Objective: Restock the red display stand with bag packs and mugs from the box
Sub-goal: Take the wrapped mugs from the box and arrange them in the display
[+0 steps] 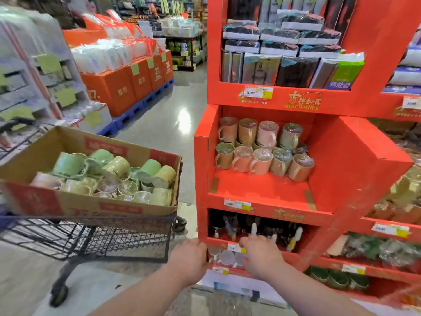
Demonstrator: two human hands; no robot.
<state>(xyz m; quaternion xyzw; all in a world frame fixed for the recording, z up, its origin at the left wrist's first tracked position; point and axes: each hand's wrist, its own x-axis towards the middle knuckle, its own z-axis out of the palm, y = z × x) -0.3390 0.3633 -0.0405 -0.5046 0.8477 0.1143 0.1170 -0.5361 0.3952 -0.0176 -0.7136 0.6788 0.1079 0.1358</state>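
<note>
Shop aisle with a shiny grey floor (173,115) stretches away ahead of me. Closest is the tall red cardboard display stand (330,103), filling the right side. Its middle shelf holds plastic-wrapped pastel mugs (262,151) in two tiers, pushed to the back left. On the top shelf sit dark flat bag packs (284,65), some upright and others stacked flat above them.

My left hand (189,258) is down at the stand's front left corner, level with a low shelf. Its fingers bend out of sight round the edge, so I cannot tell if they grip. My right hand (262,258) is just beside it at that shelf's front lip, fingers curled downward near a yellow price tag (237,247). Whether they pinch anything I cannot tell. Between my hands show round clear-wrapped pieces (225,256), too blurred to name.

To the left, a brown cardboard box (91,201) of loose green and yellow mugs (114,176) rests on a black wire trolley (102,242). Across the aisle, orange cartons (127,87) stand on blue pallets (132,112).
</note>
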